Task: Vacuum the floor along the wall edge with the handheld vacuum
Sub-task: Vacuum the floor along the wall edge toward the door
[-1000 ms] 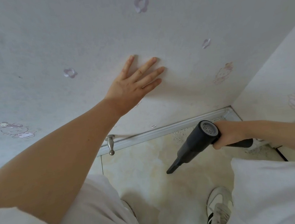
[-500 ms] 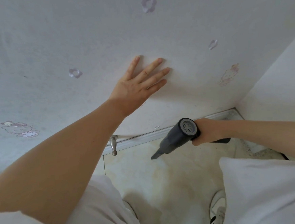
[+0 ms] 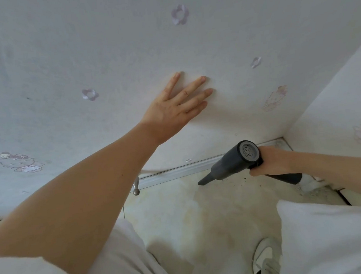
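Observation:
My right hand (image 3: 270, 161) grips a dark grey handheld vacuum (image 3: 231, 164) by its handle. Its narrow nozzle (image 3: 203, 181) points down and left, just in front of the pale skirting strip (image 3: 178, 173) at the foot of the wall. My left hand (image 3: 173, 109) lies flat on the white patterned wall (image 3: 104, 56), fingers spread, holding nothing. Dark crumbs (image 3: 246, 178) lie on the cream floor tile (image 3: 192, 218) under the vacuum body, near the corner.
A metal door stopper (image 3: 136, 186) sticks out from the skirting left of the nozzle. A second wall (image 3: 335, 107) meets the first in a corner at right. My white shoe (image 3: 266, 259) and white-clad knees fill the bottom.
The vacuum has swung up from mid-floor towards the skirting, then shifted right along it towards the corner. My left hand has stayed pressed on the wall.

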Tool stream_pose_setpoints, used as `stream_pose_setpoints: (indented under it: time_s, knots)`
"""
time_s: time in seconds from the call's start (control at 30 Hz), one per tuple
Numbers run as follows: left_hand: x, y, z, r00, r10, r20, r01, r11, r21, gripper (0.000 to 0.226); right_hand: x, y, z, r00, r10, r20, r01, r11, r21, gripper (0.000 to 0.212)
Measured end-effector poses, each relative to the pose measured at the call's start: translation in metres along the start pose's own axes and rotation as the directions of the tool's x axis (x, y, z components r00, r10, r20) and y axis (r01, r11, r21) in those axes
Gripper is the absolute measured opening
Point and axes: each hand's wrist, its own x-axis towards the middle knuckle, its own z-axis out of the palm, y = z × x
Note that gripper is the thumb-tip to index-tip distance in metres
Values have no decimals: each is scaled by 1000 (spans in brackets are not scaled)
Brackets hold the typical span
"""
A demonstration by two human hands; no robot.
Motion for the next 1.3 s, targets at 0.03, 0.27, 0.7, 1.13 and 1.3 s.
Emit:
stream_pose_setpoints:
  time_s: [0.03,0.27,0.7,1.13,1.3]
  knots:
    - [2,0,-1,1000,7,-23,-7,1000,11,71,-1,6,-1,1000,7,-9,-7,1000,12,18]
    - [14,5,10,994,-15,-105,17,1000,21,69,-10,31,-5,997,61,-50,-55,993,107,18]
    - [19,9,20,978,-38,-205,42,999,16,70,-1,29,4,990,119,-76,-104,979,176,19]
    - [30,14,20,975,-33,-221,39,999,24,67,-13,34,-5,974,199,-105,-164,948,272,23]
    - [38,19,17,981,-28,-191,30,999,11,66,-20,33,-9,969,217,-114,-184,951,249,22]
